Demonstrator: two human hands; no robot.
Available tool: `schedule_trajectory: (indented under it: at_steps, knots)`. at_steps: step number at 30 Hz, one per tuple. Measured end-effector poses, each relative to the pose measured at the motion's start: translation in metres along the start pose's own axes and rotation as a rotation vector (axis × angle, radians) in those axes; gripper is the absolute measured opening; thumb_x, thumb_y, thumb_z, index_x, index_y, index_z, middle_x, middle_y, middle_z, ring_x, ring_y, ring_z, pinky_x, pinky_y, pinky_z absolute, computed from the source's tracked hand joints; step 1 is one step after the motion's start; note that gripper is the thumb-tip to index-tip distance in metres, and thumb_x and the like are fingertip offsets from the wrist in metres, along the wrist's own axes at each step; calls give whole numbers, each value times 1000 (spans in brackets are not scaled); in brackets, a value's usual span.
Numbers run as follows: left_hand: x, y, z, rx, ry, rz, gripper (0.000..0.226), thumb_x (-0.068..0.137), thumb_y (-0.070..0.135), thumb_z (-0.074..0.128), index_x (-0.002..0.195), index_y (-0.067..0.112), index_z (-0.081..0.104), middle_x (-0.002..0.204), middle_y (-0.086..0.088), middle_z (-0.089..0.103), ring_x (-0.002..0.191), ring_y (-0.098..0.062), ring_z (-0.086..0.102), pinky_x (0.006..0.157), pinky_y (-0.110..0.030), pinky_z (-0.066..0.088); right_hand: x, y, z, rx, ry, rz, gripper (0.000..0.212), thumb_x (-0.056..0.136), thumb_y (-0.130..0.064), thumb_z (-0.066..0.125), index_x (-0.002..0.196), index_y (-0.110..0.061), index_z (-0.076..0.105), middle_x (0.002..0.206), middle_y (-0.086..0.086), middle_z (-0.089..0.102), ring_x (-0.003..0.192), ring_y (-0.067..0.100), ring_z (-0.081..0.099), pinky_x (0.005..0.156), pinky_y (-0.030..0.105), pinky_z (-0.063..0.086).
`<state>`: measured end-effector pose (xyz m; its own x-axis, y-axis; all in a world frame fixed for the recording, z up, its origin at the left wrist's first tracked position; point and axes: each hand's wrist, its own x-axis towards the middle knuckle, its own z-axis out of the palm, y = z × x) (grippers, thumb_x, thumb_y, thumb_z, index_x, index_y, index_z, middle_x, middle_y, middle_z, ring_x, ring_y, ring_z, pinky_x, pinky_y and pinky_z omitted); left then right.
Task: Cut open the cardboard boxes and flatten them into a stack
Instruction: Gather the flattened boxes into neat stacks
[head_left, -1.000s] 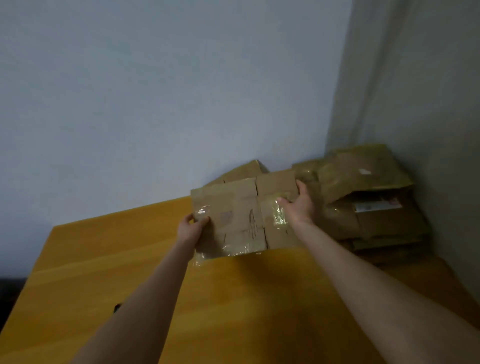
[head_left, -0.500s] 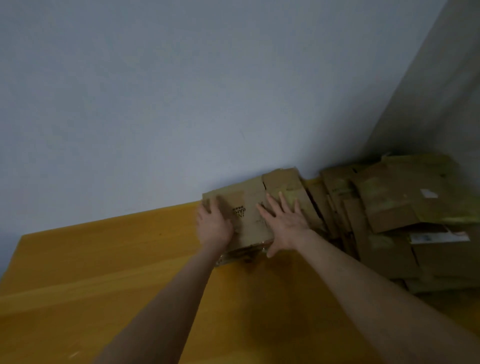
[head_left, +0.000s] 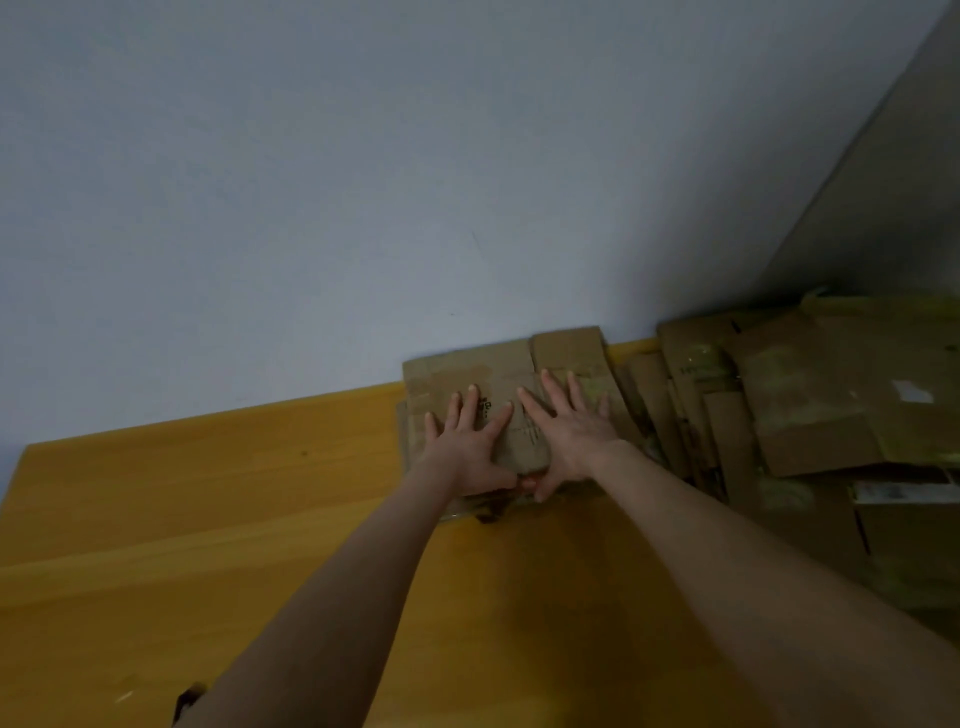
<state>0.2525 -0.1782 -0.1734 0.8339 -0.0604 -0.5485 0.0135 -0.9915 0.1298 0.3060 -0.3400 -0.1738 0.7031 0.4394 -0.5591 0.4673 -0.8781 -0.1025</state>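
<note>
A flattened brown cardboard box (head_left: 467, 371) lies on the orange wooden table (head_left: 208, 519), against the pale wall. My left hand (head_left: 470, 447) presses flat on its left half with fingers spread. My right hand (head_left: 571, 434) presses flat on its right half, fingers straight and spread, thumbs nearly meeting at the near edge. Clear tape sticks out from under the box's near edge. To the right, a pile of flattened cardboard boxes (head_left: 810, 415) fills the table's corner.
The pale wall runs right behind the box, and a second wall (head_left: 893, 182) closes the corner at right. A small dark object (head_left: 184, 699) shows at the bottom left beside my left forearm. Open wooden table surface stretches to the left and front.
A second ago both hands held the flattened box up by its sides. They have laid it down against the wall and now press on top of it with flat palms.
</note>
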Motion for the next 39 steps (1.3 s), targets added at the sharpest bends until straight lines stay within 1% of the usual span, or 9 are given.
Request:
schedule_trajectory:
  at_steps: [8,12,15,17,21,25,30,36,39]
  knots:
    - [-9,3,-14,90,-7,-90,102,80,60,63,151,41,-8,160,-9,-20,148,-31,-13,116,-60,5,-25,12,-7,211,148,-42,117,67,-73,66,152,-33,-4,160,1,-17,147,29,-12,116,54,-2]
    - [-12,21,-39,190,-90,-73,117,74,63,69,153,30,-10,160,-13,-18,148,-35,-8,117,-57,7,-64,31,-27,297,452,45,69,92,-47,54,150,-25,23,158,3,14,140,28,27,113,44,27]
    - [-17,59,-59,176,-37,-19,108,77,55,69,155,26,0,161,-11,-9,148,-35,2,117,-56,13,-96,57,-40,268,593,131,56,95,-36,50,146,-24,30,153,5,21,137,25,26,112,41,30]
    - [-23,92,-70,63,110,3,89,83,47,66,153,22,17,159,-11,13,142,-32,26,113,-48,30,-116,76,-46,279,664,192,53,96,-35,48,145,-24,32,153,6,20,139,26,23,112,42,28]
    - [-27,174,-79,-477,243,106,68,89,31,64,146,11,33,140,-12,49,125,-28,49,99,-33,43,-151,131,-54,304,724,442,59,95,-35,48,148,-25,25,157,9,14,143,31,16,113,46,22]
    - [-21,250,-65,-990,171,59,63,88,25,68,141,10,38,134,-11,56,120,-27,56,102,-42,46,-174,201,-35,434,540,731,88,85,-57,57,152,-26,9,159,14,5,144,39,8,115,54,16]
    - [-5,309,-39,-1067,221,-85,65,83,34,73,137,12,44,131,-7,56,117,-27,56,100,-44,48,-188,256,-1,526,297,810,131,55,-80,67,150,-27,-6,156,16,-3,139,44,17,109,57,27]
    - [-1,309,-48,-1456,323,-264,49,74,21,82,116,9,60,115,-10,66,97,-25,63,90,-40,52,-183,261,-3,500,461,753,137,48,-77,74,149,-26,-3,145,20,27,130,38,34,100,51,34]
    - [-8,293,-65,-1474,420,-290,37,81,17,76,113,16,58,111,-6,64,106,-30,60,97,-50,48,-177,249,-16,621,570,677,132,53,-70,78,150,-20,4,145,17,36,126,35,45,93,47,43]
